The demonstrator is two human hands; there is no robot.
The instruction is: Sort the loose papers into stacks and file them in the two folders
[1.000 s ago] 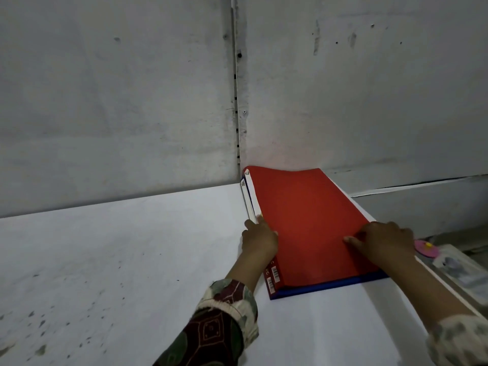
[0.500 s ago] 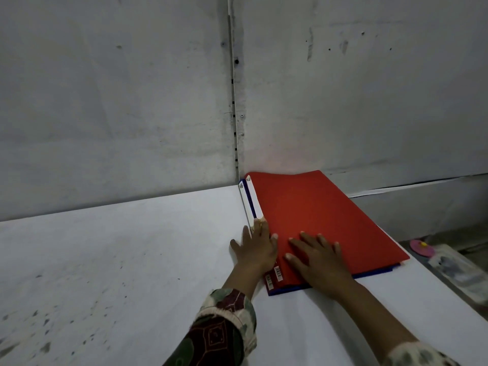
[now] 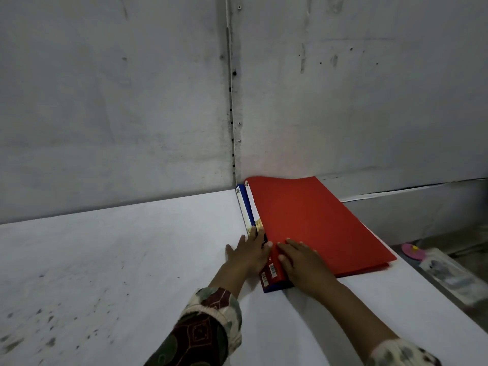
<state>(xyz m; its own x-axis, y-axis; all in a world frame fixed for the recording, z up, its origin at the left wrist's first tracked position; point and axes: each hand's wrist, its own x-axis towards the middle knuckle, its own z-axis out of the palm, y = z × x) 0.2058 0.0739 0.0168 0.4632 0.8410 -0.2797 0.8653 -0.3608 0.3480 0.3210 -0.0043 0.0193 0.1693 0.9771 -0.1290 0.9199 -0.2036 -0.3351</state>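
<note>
A red folder (image 3: pixel 311 220) lies closed on top of a blue folder (image 3: pixel 244 204) on the white table (image 3: pixel 118 260), pushed against the wall. Only the blue folder's spine and near corner show at the left. My left hand (image 3: pixel 249 253) lies flat with fingers spread, pressing on the spines at the stack's near left edge. My right hand (image 3: pixel 303 262) rests palm down on the red cover's near left corner, right beside the left hand. No loose papers are visible.
A grey wall (image 3: pixel 158 101) rises right behind the folders. The table's right edge drops off to a floor where a pink round object (image 3: pixel 413 250) and a clear plastic packet (image 3: pixel 449 273) lie. Dark specks mark the table's near left.
My right hand slid from the red cover's right side over to its near left corner beside my left hand. The left hand opened flat on the spines. The view moved in slightly.
</note>
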